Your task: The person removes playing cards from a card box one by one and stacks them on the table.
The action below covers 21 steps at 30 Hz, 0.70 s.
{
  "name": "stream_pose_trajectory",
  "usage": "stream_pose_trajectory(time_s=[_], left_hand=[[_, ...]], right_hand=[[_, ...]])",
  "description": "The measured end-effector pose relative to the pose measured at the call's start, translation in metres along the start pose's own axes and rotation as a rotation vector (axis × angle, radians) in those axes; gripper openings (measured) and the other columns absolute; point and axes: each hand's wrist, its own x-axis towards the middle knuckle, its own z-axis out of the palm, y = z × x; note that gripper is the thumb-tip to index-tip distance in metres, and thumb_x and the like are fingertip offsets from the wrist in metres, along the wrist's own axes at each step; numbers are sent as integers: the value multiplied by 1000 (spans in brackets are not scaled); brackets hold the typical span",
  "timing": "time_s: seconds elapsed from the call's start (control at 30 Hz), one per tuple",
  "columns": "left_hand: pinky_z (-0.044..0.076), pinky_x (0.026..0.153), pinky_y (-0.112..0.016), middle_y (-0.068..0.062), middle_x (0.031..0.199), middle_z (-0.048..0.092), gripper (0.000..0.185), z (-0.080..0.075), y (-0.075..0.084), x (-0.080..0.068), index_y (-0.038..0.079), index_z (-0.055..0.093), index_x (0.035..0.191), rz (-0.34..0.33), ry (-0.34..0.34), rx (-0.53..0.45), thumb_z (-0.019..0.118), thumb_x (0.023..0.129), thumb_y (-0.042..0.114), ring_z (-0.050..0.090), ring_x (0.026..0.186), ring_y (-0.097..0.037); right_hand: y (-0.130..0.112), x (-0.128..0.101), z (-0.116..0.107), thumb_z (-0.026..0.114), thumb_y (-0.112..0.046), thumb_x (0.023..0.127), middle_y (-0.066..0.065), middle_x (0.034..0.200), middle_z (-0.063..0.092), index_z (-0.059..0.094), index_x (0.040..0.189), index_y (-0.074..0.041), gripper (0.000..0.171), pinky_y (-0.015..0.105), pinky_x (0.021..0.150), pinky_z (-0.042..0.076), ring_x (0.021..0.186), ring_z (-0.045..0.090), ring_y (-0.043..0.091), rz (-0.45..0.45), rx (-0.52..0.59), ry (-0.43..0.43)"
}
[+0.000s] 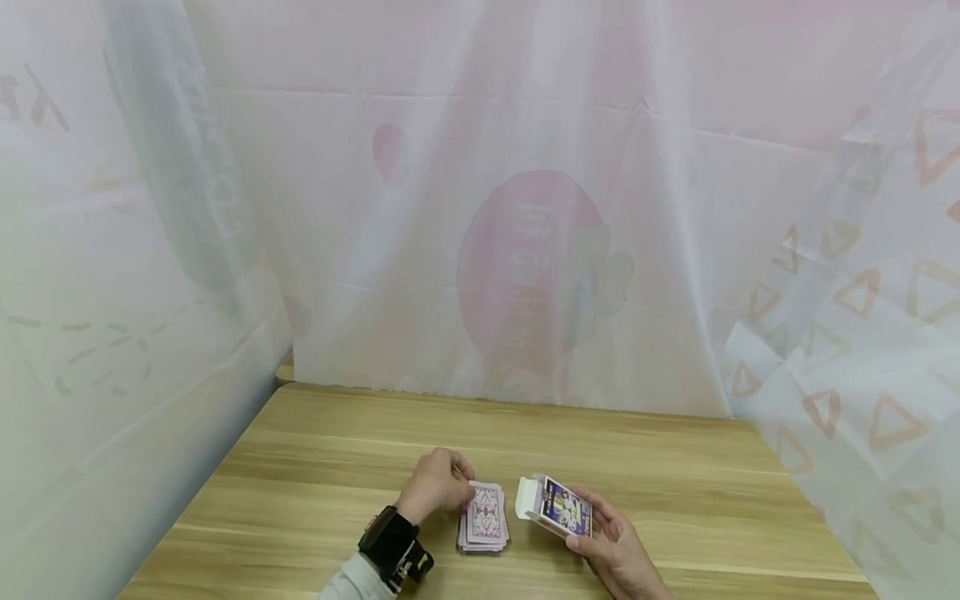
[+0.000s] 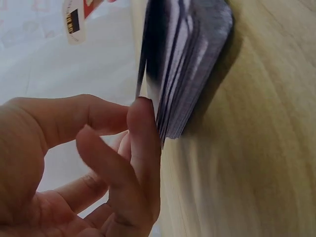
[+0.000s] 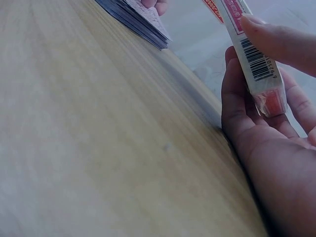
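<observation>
Card box [image 1: 567,507] with flap [image 1: 528,497] open; stacked cards [image 1: 486,517] outside it on table [image 1: 352,442]

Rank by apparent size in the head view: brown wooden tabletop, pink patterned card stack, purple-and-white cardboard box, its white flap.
1. Wooden tabletop
2. Card stack and cardboard box, too alike to rank
3. White flap

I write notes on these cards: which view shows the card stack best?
The head view: nearly the whole card stack, with its patterned top, is visible. The left wrist view shows mainly its edges up close; the right wrist view only a part, cropped above.
</observation>
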Motion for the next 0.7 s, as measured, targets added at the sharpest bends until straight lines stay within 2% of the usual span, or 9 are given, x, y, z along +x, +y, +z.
stream_pose_trajectory(time_s=[0.17, 0.43, 0.7], left_hand=[[52, 55, -27, -3, 74, 67, 15, 2, 3, -3, 6, 70, 87, -6, 30, 52, 80, 79, -2, 65, 62, -15], [50, 54, -29, -3, 74, 65, 18, 6, 2, -4, 8, 69, 81, 9, 90, 154, 84, 76, 2, 63, 62, -16], [44, 51, -31, -2, 73, 63, 20, 11, -2, -4, 12, 65, 75, 9, 145, 241, 84, 74, 6, 58, 61, -18]], right_hand=[[-1, 0, 2, 62, 17, 91, -4, 145, 55, 56, 148, -18, 67, 29, 109, 54, 126, 61, 15, 5, -2, 13], [-1, 0, 1, 60, 18, 92, -4, 145, 54, 51, 153, -12, 69, 29, 110, 52, 128, 61, 14, -5, 7, -7], [0, 0, 1, 60, 19, 92, -4, 145, 55, 52, 153, -12, 69, 28, 109, 53, 128, 61, 13, -10, 17, -8]])
